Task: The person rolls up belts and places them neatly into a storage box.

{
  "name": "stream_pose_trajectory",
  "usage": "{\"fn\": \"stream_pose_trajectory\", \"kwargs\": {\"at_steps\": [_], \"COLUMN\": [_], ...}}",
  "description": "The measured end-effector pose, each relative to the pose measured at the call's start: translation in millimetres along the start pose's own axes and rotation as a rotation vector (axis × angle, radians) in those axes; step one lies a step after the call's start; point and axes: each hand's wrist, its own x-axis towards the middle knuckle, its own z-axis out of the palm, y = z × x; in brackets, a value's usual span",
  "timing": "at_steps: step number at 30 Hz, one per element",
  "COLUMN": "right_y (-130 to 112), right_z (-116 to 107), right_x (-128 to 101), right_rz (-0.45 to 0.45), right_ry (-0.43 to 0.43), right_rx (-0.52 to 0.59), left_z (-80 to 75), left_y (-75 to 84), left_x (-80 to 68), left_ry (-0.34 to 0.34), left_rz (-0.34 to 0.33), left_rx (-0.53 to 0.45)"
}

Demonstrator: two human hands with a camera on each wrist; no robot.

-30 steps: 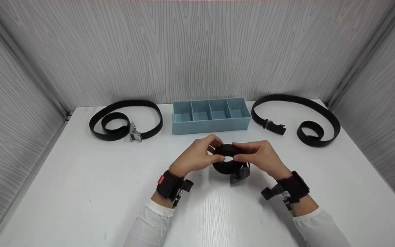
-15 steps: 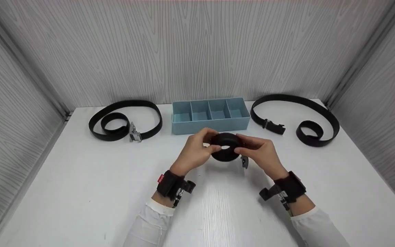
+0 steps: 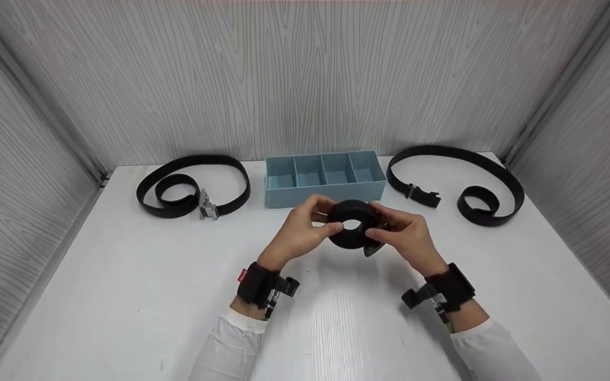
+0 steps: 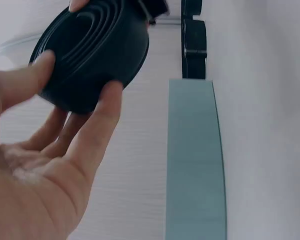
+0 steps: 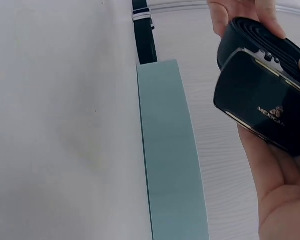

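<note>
Between both hands is a black belt (image 3: pixel 354 208) wound into a tight coil, lifted above the table in front of the box. My left hand (image 3: pixel 301 231) grips the coil's left side, thumb on the near face and fingers behind; the left wrist view shows the spiral layers. My right hand (image 3: pixel 408 237) holds the other side, thumb on the coil. The dark rectangular buckle (image 5: pixel 265 102), with gold lettering, lies against the coil's outside by the right fingers. In the head view the right hand hides most of the buckle.
A blue box (image 3: pixel 326 193) with several compartments stands at the table's back edge. Left of it lies a loosely curled black belt (image 3: pixel 239 203) with a silver buckle. Another black belt (image 3: pixel 517 193) lies to the right. The white table (image 3: pixel 125 296) extends towards the near side.
Both hands have raised the coiled belt and moved it slightly towards the box. The buckle has swung in from hanging below to sit against the coil by the right hand.
</note>
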Motion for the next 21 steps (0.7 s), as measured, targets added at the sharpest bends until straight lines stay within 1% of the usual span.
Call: {"fn": "stream_pose_trajectory", "kwargs": {"at_steps": [3, 6, 8, 10, 12, 14, 18, 21], "right_y": [0.7, 1.6, 2.7, 3.8, 5.6, 7.4, 10.1, 10.1], "right_z": [-2.6, -3.7, -3.9, -3.4, -2.4, -0.4, 4.8, 8.4], "right_x": [0.0, -0.3, -0.5, -0.7, -0.8, -0.8, -0.1, 0.4], "right_rz": [0.018, 0.039, 0.058, 0.074, 0.076, 0.065, 0.008, -0.044], "right_ry": [-0.078, -0.159, -0.184, -0.182, -0.154, -0.112, -0.036, -0.031], "right_rx": [-0.03, -0.068, -0.079, -0.071, -0.058, -0.039, 0.016, 0.072], "left_z": [-1.5, -1.4, -1.0, -0.2, 1.1, 2.7, 7.1, 10.8], "left_y": [3.5, 5.7, 5.4, 4.1, 2.1, 0.1, -1.5, -0.7], "left_x": [-1.0, -1.1, -0.8, -0.2, 0.7, 1.1, 0.3, -0.5], "left_ry": [-0.087, -0.154, -0.174, -0.176, -0.158, -0.122, -0.019, 0.06], "left_rz": [-0.012, 0.009, 0.037, 0.082, 0.127, 0.176, 0.248, 0.291], "left_rx": [0.077, 0.145, 0.183, 0.2, 0.203, 0.197, 0.179, 0.177]}}
